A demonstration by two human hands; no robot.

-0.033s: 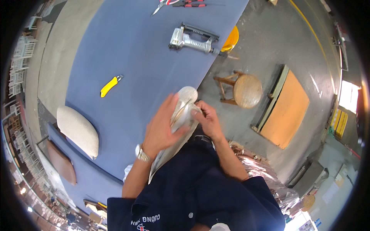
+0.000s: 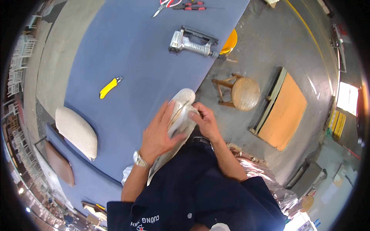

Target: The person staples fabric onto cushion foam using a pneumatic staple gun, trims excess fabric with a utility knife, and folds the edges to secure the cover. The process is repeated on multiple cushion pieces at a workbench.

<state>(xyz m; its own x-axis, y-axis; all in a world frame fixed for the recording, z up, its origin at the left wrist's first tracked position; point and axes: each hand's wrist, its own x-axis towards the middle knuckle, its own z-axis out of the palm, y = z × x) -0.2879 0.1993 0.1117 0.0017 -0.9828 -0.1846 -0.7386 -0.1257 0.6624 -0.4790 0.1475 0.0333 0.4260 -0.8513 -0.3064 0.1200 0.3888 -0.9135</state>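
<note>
A long piece covered in pale cream fabric (image 2: 184, 95), with a rounded end, lies along the near edge of the blue table against my body. My left hand (image 2: 158, 133) rests over its left side, fingers stretched and thumb apart, slightly blurred. On the other side, my right hand (image 2: 206, 122) pinches the fabric's edge near the rounded end. Folded cloth and a whitish inner surface show between the hands. The lower part of the piece is hidden by my left hand and my shirt.
On the blue table (image 2: 135, 50) lie a yellow utility knife (image 2: 108, 88), a silver staple gun (image 2: 194, 45), red-handled pliers (image 2: 165, 5) and a cream padded panel (image 2: 77, 133). Right of it stand a round wooden stool (image 2: 245, 93), a yellow coil (image 2: 229, 41) and an orange-topped board (image 2: 283, 113).
The whole view has shifted slightly. My left hand has moved a little over the fabric; my right hand keeps its pinch.
</note>
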